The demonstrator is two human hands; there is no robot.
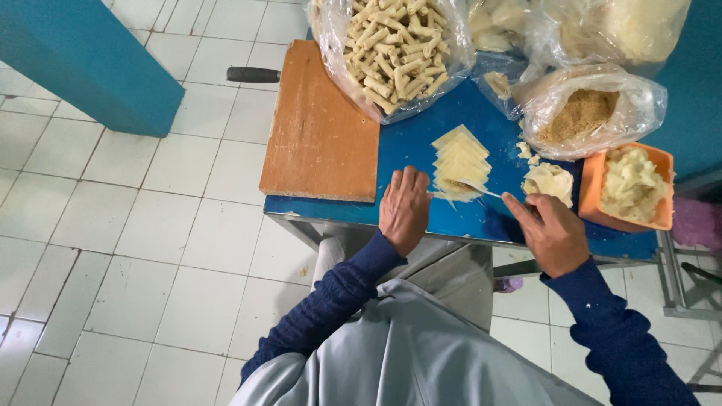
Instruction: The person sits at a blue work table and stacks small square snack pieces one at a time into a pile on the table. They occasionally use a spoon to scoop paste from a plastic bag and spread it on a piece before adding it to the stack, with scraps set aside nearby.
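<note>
On the blue tabletop (421, 143) | left hand (404, 209) flat, grip released, beside pale square wrappers (460, 162), fanned stack | right hand (551, 233) grip grasping thin metal spoon (481, 190) over nearest wrapper | one orange tub (594, 188) of mash | one wooden board (320, 128)

Soft, even daylight is filling the scene, leaving the white tiled floor (150, 225) looking bright. Glare is glinting off the clear plastic bags (594, 113), only faint shadows are falling under the hands, and the edges are bending slightly while focus is staying fairly sharp.
</note>
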